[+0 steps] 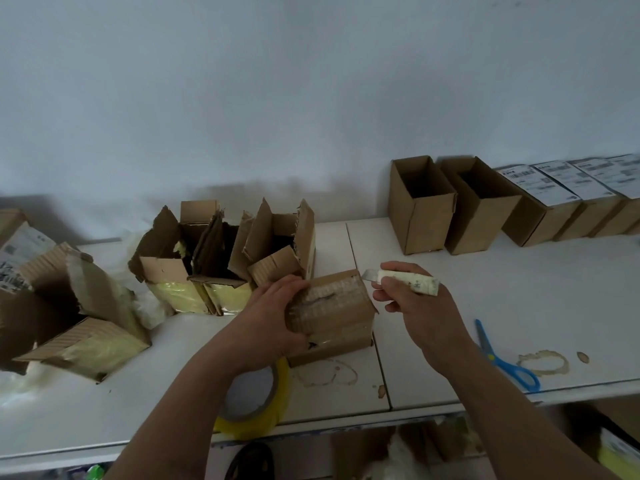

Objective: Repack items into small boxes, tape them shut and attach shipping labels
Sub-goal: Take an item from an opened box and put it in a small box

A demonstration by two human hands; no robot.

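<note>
Taped box [334,311] is being held by my left hand [273,315]; my right hand [420,308] is gripping the knife [403,280], probably for slitting the tape carefully.

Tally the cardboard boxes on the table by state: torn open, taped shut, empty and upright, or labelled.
Torn open: 4, e.g. the torn box
Taped shut: 1, the taped box held by the left hand
Empty upright: 2, e.g. the empty box
Labelled: 4 in view, e.g. the labelled box
Total: 11
</note>
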